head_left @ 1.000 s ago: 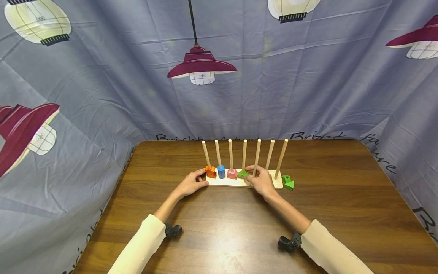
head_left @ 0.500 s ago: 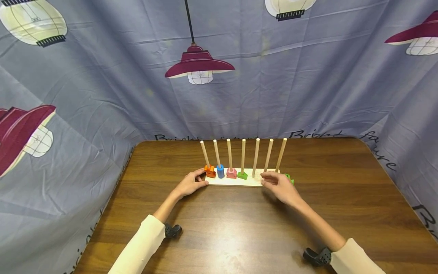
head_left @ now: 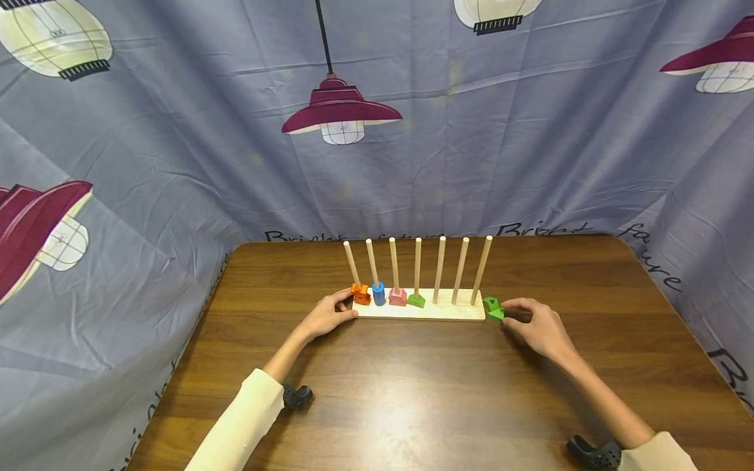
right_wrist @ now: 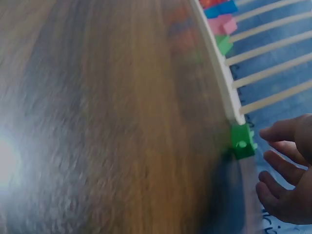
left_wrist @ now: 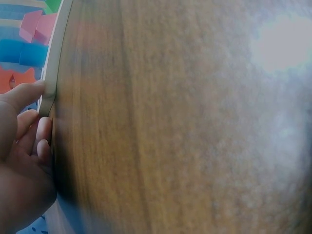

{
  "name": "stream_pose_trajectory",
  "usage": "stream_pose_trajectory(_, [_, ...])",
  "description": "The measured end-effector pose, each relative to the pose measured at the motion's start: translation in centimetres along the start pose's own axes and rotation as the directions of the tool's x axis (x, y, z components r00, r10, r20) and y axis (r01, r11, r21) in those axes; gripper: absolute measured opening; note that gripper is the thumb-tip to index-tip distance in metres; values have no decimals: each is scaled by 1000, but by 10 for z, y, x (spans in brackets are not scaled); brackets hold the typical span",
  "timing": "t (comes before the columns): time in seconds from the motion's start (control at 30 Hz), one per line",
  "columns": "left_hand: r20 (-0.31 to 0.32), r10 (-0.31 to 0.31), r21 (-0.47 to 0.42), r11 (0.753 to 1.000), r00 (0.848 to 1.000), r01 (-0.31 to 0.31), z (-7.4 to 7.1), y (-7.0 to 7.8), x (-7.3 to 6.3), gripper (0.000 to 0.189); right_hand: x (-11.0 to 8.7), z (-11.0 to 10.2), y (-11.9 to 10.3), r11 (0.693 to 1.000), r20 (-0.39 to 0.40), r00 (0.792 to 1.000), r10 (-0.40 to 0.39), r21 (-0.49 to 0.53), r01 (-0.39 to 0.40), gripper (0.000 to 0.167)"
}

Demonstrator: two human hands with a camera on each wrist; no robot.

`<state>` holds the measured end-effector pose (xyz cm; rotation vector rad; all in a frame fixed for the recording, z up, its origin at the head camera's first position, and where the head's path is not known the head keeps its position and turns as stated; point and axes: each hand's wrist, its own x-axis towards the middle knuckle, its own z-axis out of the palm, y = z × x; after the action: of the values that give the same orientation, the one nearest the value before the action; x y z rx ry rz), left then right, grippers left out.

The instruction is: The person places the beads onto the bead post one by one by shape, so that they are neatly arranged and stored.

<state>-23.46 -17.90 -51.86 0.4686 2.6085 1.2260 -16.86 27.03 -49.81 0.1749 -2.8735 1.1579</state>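
A pale wooden peg board (head_left: 438,311) with several upright pegs lies across the table. Its left end is held by my left hand (head_left: 324,315), the thumb at the front corner (left_wrist: 22,95). On the left pegs, one each, sit an orange block (head_left: 361,294), a blue cylinder (head_left: 379,295), a pink block (head_left: 397,297) and a green block (head_left: 415,301); the right pegs are bare. Loose green blocks (head_left: 493,309) lie just off the board's right end. Close to their right side is my right hand (head_left: 538,327), thumb and fingers parted; in the right wrist view a gap separates its fingertips from the green block (right_wrist: 242,141).
The brown wooden table (head_left: 389,392) stretches around the board, reflecting a bright glare near its front. Behind it hangs a blue-grey curtain (head_left: 412,170) printed with lamps. A black strap device (head_left: 297,397) is worn at each wrist.
My right hand has left the green block on the middle peg and moved right, past the board's end, to the loose green blocks. The left hand has stayed at the board.
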Motion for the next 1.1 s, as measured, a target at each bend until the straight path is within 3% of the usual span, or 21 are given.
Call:
stream_pose_trajectory(0.2, [-8,10,13,1000,1000,-9,0,0,2,60,5,6,10,999,48,998,-45,-15,46,34])
stream_pose_trajectory(0.77, [-5,19,3,1000,1000,-19,0,1,1,60,9,18,10,995,-28,996,-80,-55,78,22])
stream_pose_trajectory(1.1, [-5,-5,3,1000,1000,5,0,0,1,62,7,21,7,997,-22,997,-74,-35,73,35])
